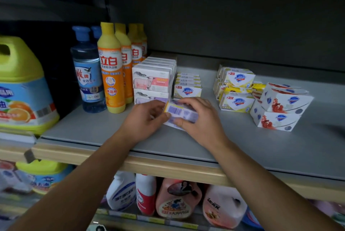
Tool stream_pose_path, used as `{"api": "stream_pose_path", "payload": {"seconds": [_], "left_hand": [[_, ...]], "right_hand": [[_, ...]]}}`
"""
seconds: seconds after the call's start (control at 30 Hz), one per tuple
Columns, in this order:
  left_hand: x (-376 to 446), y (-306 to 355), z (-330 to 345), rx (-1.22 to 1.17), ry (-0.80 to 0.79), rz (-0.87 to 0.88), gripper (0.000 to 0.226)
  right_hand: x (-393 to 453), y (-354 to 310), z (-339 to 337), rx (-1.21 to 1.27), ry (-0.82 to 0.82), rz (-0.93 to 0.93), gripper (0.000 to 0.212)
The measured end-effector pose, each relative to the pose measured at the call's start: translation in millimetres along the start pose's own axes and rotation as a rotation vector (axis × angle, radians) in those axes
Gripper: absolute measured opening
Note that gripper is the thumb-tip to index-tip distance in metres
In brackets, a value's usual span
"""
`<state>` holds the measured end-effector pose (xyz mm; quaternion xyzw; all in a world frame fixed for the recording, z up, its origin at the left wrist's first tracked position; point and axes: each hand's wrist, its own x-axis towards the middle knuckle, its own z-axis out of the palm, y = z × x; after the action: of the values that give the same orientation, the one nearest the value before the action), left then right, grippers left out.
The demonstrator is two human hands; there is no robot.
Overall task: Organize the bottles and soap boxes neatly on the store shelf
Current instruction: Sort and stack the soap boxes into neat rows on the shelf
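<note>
A purple and white soap box (182, 113) sits tilted on the grey shelf (242, 146), near its front middle. My left hand (147, 118) grips its left end. My right hand (199, 116) curls over its right side, thumb below. Behind stand stacked white soap boxes with a sheep picture (152, 81) and a row of yellow-white soap boxes (187, 90). Orange bottles (111, 70) and blue bottles (87, 70) stand at the left. More yellow-white boxes (236, 88) and red-printed white boxes (280, 107) lie untidily at the right.
A large yellow jug (20, 88) stands on the neighbouring shelf at far left. The lower shelf holds white, red and pink detergent bottles (177, 199). The wooden front edge (168, 167) runs below my wrists. Bare grey shelf surface lies at front right.
</note>
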<state>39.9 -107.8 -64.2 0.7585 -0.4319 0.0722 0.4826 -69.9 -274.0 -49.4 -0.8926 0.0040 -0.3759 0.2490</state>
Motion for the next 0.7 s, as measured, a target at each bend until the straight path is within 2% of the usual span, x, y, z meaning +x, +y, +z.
{"api": "stream_pose_path", "payload": {"seconds": [0.1, 0.17, 0.27, 0.43, 0.5, 0.57, 0.67, 0.7], "left_hand": [[4.2, -3.7, -3.5, -0.029, 0.091, -0.157, 0.021], [6.5, -4.6, -6.0, -0.076, 0.135, -0.275, 0.032], [6.8, -1.6, -7.7, -0.175, 0.142, -0.391, 0.041], [5.8, 6.0, -10.2, -0.298, 0.157, -0.43, 0.033], [4.1, 9.6, -11.1, -0.403, 0.165, -0.393, 0.032], [1.0, 11.8, -11.5, -0.376, 0.102, -0.336, 0.034], [-1.3, 13.2, -12.1, -0.291, 0.056, -0.27, 0.038], [-1.0, 12.9, -11.7, -0.271, 0.066, -0.265, 0.039]], "right_hand": [[-4.9, 6.4, 3.6, 0.033, -0.053, 0.072, 0.073], [-6.3, 10.5, 3.3, 0.075, -0.13, 0.086, 0.085], [-7.1, 11.7, 2.8, 0.124, -0.202, 0.068, 0.088], [-7.9, 14.0, -0.2, 0.22, -0.134, 0.066, 0.07], [-8.8, 13.0, -0.8, 0.337, -0.106, 0.153, 0.059], [-7.5, 12.8, -0.8, 0.434, -0.078, 0.244, 0.044], [-5.5, 13.9, -2.0, 0.518, -0.066, 0.35, 0.006], [-5.7, 14.5, -1.8, 0.53, -0.066, 0.39, 0.014]]}}
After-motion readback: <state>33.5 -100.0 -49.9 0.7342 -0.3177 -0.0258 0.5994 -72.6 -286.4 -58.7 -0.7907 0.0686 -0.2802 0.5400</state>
